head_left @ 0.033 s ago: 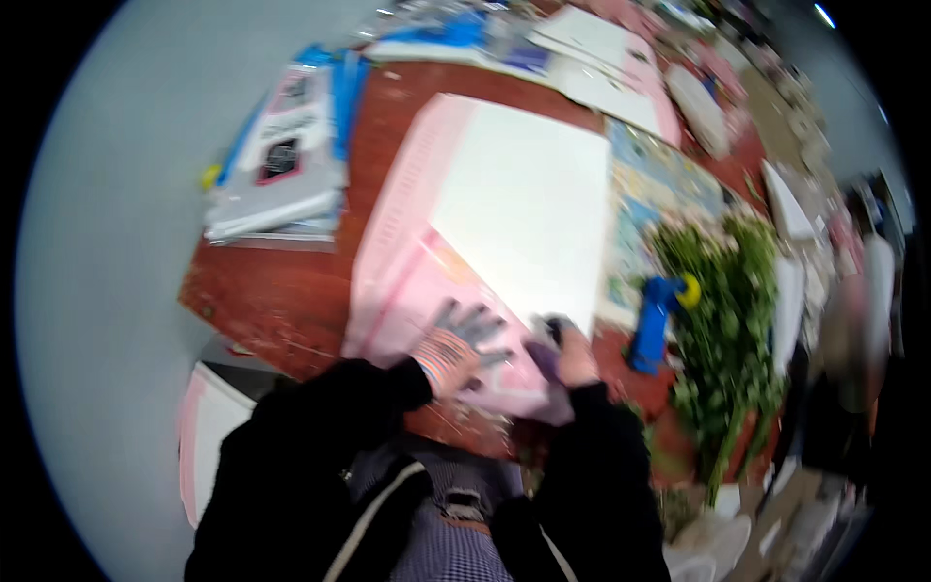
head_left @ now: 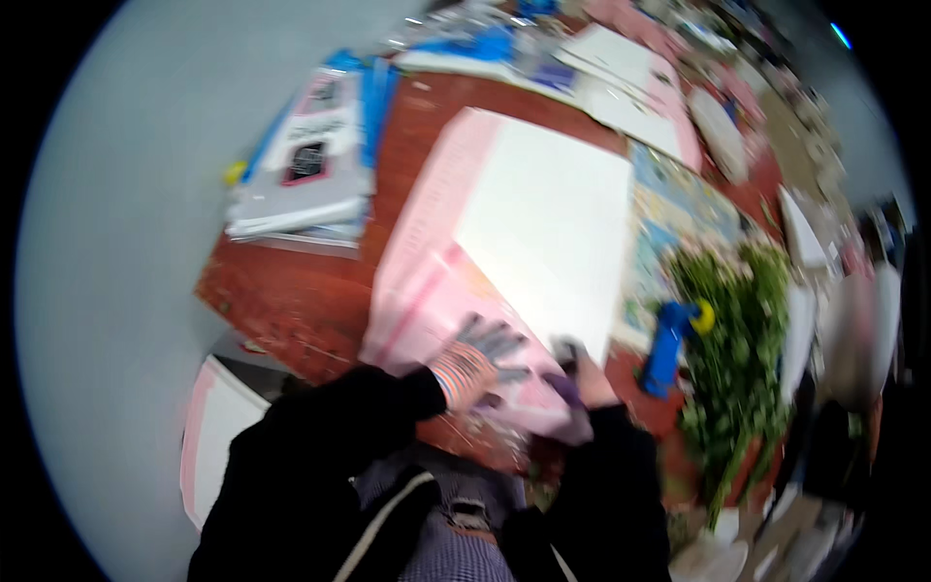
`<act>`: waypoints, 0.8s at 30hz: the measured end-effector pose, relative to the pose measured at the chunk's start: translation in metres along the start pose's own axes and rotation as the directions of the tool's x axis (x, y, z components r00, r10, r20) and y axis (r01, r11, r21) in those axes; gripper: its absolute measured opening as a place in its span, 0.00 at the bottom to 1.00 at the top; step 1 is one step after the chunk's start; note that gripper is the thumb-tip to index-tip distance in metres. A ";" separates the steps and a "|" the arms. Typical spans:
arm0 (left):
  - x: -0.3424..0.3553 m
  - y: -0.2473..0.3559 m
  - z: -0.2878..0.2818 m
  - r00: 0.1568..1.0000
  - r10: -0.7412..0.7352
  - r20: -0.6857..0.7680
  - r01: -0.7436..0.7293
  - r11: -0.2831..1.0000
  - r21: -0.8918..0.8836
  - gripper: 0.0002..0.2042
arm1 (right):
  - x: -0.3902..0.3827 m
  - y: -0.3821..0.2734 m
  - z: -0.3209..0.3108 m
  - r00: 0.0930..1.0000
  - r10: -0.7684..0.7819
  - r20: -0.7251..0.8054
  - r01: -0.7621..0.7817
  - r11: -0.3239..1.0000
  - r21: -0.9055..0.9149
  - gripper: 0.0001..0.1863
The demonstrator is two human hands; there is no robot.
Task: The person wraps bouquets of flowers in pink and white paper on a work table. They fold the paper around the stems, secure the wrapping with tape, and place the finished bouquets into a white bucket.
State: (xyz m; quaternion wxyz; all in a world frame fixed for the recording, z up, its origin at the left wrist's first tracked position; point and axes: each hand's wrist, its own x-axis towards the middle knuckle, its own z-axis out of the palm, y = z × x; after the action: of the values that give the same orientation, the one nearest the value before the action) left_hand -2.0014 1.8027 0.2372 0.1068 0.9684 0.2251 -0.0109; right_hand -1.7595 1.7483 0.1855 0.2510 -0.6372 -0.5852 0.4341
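My left hand, in a glove with grey fingers and an orange striped cuff, lies with fingers spread on a pink printed sheet. That sheet is folded diagonally over the lower part of a large white sheet with a pink left border. At the lower right corner of the sheets, my right hand has its fingers curled in and blurred. Grey shows at its fingertips, and a dark purple patch lies beside them. Whatever it grips there is too smeared to name.
Green-stemmed pale flowers lie to the right beside a blue tool with a yellow knob. Plastic-wrapped packages rest at the red table's left edge. More white and pink sheets lie at the back.
The whole view has shifted, so the table and both hands appear slightly further right and lower. The hands keep nearly the same places on the sheets.
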 end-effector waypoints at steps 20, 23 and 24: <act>-0.178 -0.431 -0.011 0.714 -0.689 0.124 0.656 0.720 0.227 0.13 | -0.156 -0.223 0.053 0.704 0.522 -0.482 -0.494 0.847 0.196 0.46; -0.171 -0.442 -0.041 0.652 -0.752 0.100 0.755 0.630 -0.182 0.29 | -0.181 -0.195 0.057 0.613 0.401 -0.681 -0.399 0.901 0.172 0.43; -0.172 -0.437 -0.042 0.674 -0.737 -0.046 0.681 0.644 -0.349 0.32 | -0.189 -0.189 0.060 0.586 0.333 -0.739 -0.385 0.916 0.108 0.40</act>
State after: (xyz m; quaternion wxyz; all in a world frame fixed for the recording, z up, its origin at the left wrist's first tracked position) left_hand -2.3484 2.1200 0.2019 0.2197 0.7696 0.5952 0.0718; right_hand -1.8984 1.5907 0.3617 0.3540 -0.8703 -0.3036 0.1585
